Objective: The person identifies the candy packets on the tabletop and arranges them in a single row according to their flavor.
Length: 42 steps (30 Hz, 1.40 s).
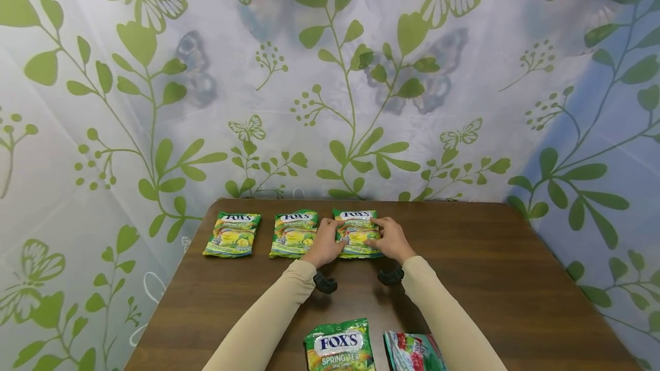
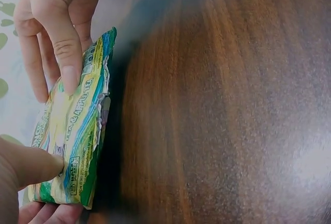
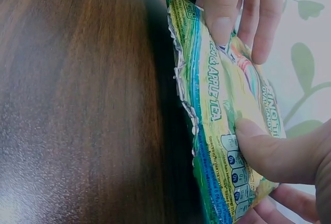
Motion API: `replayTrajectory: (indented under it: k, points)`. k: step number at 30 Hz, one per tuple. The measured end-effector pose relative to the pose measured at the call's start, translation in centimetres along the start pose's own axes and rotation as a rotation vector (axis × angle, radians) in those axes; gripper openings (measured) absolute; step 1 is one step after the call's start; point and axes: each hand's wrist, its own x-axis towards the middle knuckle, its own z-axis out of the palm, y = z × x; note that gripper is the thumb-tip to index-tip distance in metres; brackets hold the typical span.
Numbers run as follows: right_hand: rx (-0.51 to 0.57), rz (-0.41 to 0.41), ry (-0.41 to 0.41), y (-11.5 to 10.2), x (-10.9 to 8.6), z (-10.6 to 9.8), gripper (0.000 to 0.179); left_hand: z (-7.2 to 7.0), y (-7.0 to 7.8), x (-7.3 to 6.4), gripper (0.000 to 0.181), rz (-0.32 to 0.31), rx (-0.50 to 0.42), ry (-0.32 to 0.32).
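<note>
A green and yellow FOX'S Spring Tea candy bag (image 1: 357,233) lies at the back of the brown table, third in a row. My left hand (image 1: 327,243) grips its left side, and my right hand (image 1: 393,240) holds the right side. In the left wrist view, my left thumb (image 2: 31,166) presses the bag's printed face while fingertips curl beneath the edge. The right wrist view shows my right thumb (image 3: 274,154) on the same face, fingers (image 3: 295,200) tucked under. The bag's lower crimped edge tilts toward both wrist cameras.
Two matching candy bags, one far left (image 1: 234,236) and one mid-left (image 1: 294,235), lie along the back. Closer to me are another Spring Tea bag (image 1: 340,348) and a red and teal bag (image 1: 415,352), partly behind my right sleeve. A leaf-patterned curtain (image 1: 350,102) hangs behind the table (image 1: 479,256).
</note>
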Motion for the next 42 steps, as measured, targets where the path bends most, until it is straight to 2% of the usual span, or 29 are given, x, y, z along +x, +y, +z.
replayTrajectory:
  k: [14, 24, 31, 32, 35, 38, 39, 42]
  points:
    - [0.013, 0.0, 0.009, 0.7, -0.2, 0.1, 0.068, 0.1, 0.0, -0.1, 0.054, 0.045, 0.099, -0.008]
    - [-0.044, -0.053, 0.064, 0.9, -0.4, 0.3, 0.062, -0.3, 0.2, -0.3, 0.049, 0.082, 0.17, 0.007]
    - [-0.075, -0.062, 0.078, 0.8, -1.4, -0.2, 0.062, -0.8, 0.1, -0.7, 0.045, 0.117, 0.163, 0.007]
    - [-0.077, -0.066, 0.08, 0.7, -1.6, -0.3, 0.062, -0.7, -0.8, -0.5, 0.046, 0.152, 0.164, 0.019]
    - [-0.081, -0.079, 0.086, 0.5, -2.2, -0.4, 0.063, -0.8, -1.5, -0.6, 0.045, 0.198, 0.135, 0.038]
    - [-0.089, -0.078, 0.082, 0.3, -2.8, -0.5, 0.066, -0.2, -3.6, -0.1, 0.045, 0.256, 0.105, 0.088]
    - [-0.093, -0.076, 0.079, 0.2, -3.0, -0.5, 0.067, -0.2, -3.7, -0.1, 0.045, 0.245, 0.081, 0.087]
    - [-0.105, -0.063, 0.07, -0.1, -3.9, -0.6, 0.069, 0.6, -6.3, 0.8, 0.047, 0.262, 0.074, 0.11]
